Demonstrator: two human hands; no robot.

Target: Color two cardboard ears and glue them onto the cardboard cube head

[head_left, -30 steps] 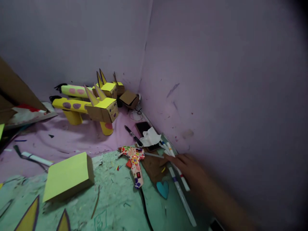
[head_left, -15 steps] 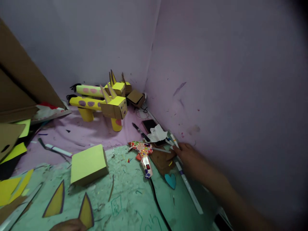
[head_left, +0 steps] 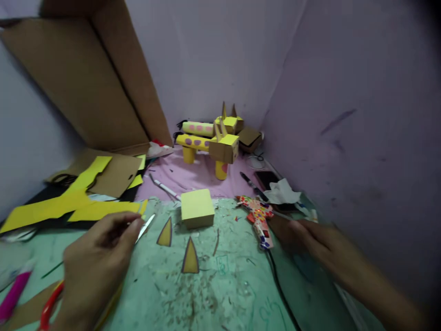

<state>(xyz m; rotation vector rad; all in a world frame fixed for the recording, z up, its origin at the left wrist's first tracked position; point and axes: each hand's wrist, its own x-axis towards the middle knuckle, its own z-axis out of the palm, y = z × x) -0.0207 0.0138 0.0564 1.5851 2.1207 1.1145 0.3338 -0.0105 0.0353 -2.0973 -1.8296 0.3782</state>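
Single Head View Over Green Tabletop (head_left: 165, 299)

Worn on the person's head, the camera looks forward and down from close above the near side, facing the wall corner (head_left: 280, 73); with one view, nothing is shared.

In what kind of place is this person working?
It looks like a craft corner, perhaps in a home: a patterned glue gun lies on the stained green table, cut yellow paper is at the left, and animal figures of paper and cardboard stand near the wall.
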